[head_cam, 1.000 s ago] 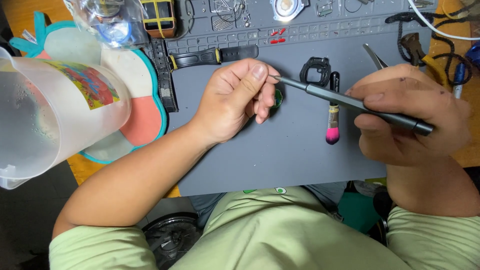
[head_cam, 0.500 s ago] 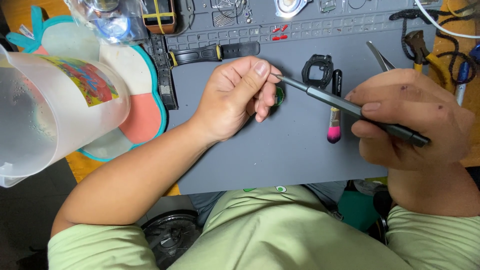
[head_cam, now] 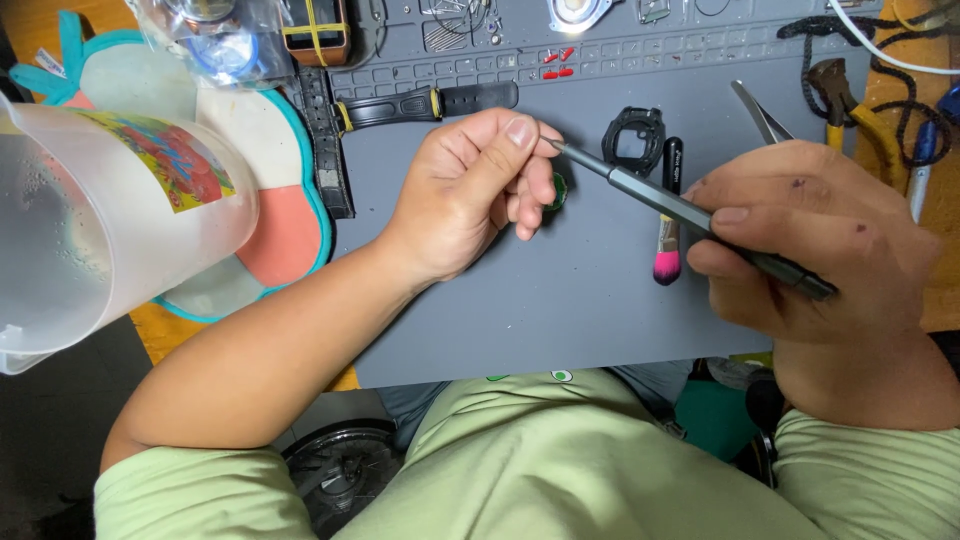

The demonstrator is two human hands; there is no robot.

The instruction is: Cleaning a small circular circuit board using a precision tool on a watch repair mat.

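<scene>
- Left hand (head_cam: 480,190) is curling over a small green part (head_cam: 558,190) near the middle of the grey work mat (head_cam: 560,310), fingers closed narrow, pinning the part vs. the mat; most of the part is hidden under the fingertips.
- Right hand (head_cam: 810,240) is gripping a slim dark metal tool (head_cam: 680,212) like a pen, fingers wrapped tight round its rear half.
- Key relation: the tool's long axis is running diagonally across the mat, handle low-right, tip up-left; the tip is sitting just beside the left thumb, right above the green part. The part is lying to the left of the right hand; the left hand is the nearer one, already on it.
- Also on the mat: a black watch case (head_cam: 634,138) just behind the tool shaft, a pink-tipped brush (head_cam: 668,215) crossing under it, a black strap w/ yellow trim (head_cam: 425,105) behind the left hand.
- Off the mat's left edge: a frosted plastic jug (head_cam: 100,230).
</scene>
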